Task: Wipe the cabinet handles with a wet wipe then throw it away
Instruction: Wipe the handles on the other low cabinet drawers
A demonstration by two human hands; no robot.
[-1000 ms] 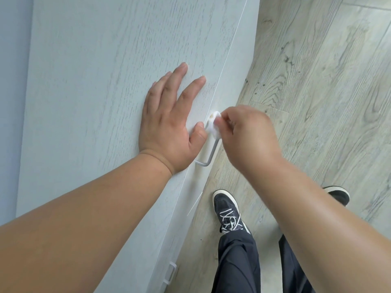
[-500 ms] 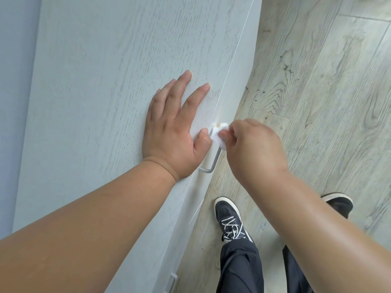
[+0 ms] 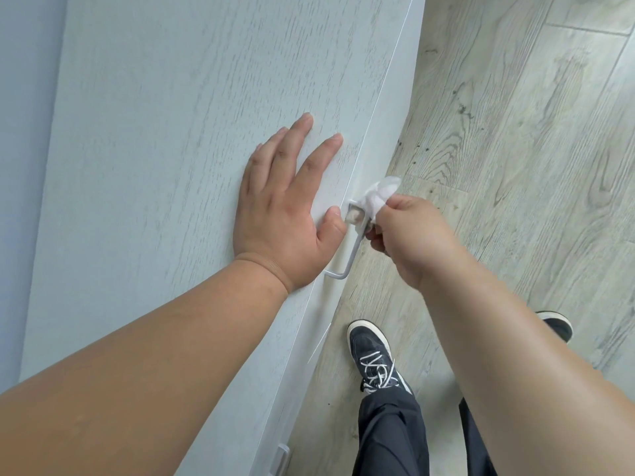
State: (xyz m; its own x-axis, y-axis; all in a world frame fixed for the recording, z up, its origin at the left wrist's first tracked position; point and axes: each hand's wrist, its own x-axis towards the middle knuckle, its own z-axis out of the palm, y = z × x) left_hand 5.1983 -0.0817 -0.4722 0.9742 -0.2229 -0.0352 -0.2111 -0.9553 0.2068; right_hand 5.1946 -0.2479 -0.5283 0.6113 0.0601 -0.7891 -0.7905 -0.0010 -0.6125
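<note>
A slim white bar handle (image 3: 351, 250) stands out from the pale wood-grain cabinet front (image 3: 192, 139), running along its right edge. A crumpled white wet wipe (image 3: 376, 197) is bunched around the handle's upper end (the lower end is bare). A second, similar handle (image 3: 281, 458) shows lower down on the cabinet
</note>
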